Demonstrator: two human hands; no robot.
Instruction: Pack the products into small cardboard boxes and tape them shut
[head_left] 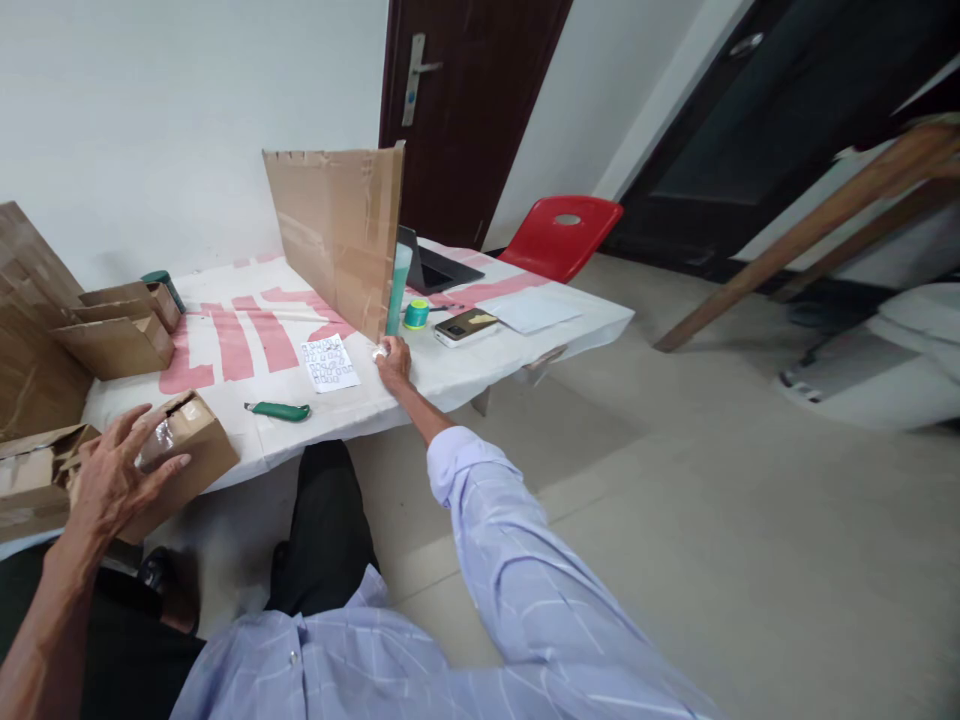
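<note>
My left hand [116, 475], fingers spread, rests over a small cardboard box [199, 455] with clear tape on its top, at the table's front left. My right hand [395, 366] is closed with its fingertips on a small white crumpled piece [380, 352]; its exact kind is too small to make out. It lies by the lower corner of an upright cardboard panel [337, 235]. Left of that hand is a white sheet with rows of small printed figures [330, 364]. A green utility knife [278, 411] lies between my hands.
On the table [247, 430] stand cardboard boxes [124, 345] at the left. Right of the panel are a teal tape roll [416, 314], a phone [466, 325], white paper [534, 310] and a dark tablet or laptop [442, 270]. A red chair [559, 235] stands beyond.
</note>
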